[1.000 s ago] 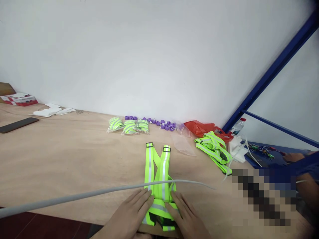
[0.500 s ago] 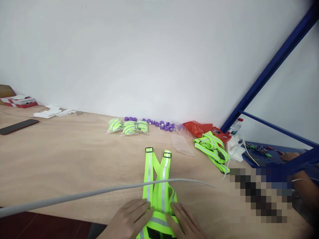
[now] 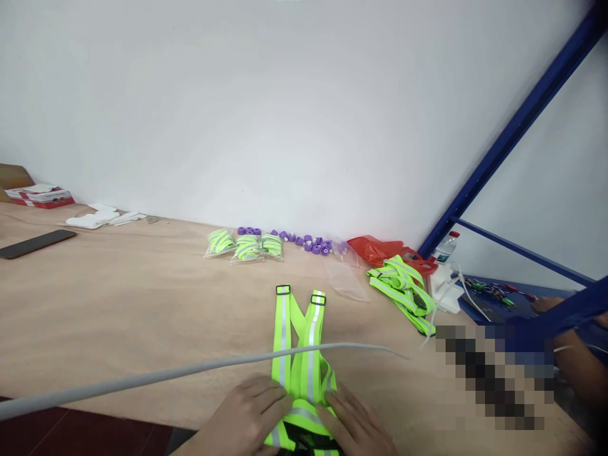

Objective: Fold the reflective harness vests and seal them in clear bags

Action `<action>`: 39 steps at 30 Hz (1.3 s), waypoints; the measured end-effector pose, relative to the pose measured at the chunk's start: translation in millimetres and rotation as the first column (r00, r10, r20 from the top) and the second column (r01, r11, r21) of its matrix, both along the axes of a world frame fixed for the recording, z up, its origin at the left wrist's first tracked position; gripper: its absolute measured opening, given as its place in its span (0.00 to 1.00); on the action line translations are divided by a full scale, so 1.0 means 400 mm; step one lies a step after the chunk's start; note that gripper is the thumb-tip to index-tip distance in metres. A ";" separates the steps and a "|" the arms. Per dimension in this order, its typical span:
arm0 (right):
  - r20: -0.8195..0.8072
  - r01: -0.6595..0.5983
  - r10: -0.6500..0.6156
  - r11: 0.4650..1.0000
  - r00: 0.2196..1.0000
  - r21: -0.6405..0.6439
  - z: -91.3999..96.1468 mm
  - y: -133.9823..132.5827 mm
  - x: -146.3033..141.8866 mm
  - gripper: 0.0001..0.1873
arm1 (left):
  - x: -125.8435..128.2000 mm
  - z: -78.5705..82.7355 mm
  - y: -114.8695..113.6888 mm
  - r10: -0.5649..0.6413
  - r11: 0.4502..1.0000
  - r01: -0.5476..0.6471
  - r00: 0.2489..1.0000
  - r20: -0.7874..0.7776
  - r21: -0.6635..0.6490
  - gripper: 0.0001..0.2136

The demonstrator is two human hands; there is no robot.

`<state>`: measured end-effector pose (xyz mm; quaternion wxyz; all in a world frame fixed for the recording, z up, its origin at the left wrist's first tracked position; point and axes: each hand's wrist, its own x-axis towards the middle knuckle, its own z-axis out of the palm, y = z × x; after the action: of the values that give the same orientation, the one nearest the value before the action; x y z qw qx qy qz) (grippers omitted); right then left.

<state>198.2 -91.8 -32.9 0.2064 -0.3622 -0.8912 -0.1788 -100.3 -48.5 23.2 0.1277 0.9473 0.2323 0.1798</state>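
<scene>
On table (image 3: 118, 316): both hands flat, ungripping, pressing reflective vest (image 3: 299, 354); no legible writing.

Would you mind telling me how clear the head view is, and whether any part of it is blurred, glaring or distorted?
In the head view, light is even and soft, with no glare on the wooden table; the reflective vest under both hands is sharp. A grey cable close to the lens is out of focus, a pixelated block hides the lower right, and the frame corners darken and bend.

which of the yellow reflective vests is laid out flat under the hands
The reflective vest at the near table edge, both hands pressed flat on it. The loose vest pile lies tangled at right, and three bagged vests sit folded by the wall.
</scene>
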 end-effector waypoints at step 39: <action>-0.124 0.272 -0.354 0.863 0.927 -0.425 0.015 0.099 -0.031 0.26 | 0.076 -0.097 0.077 0.509 0.850 -0.461 0.843 0.172 -0.257 0.26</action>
<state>185.7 -52.1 -26.7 0.1836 -0.5531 -0.8126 0.0131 -69.8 -17.9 -15.6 0.2014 0.8108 0.4659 0.2914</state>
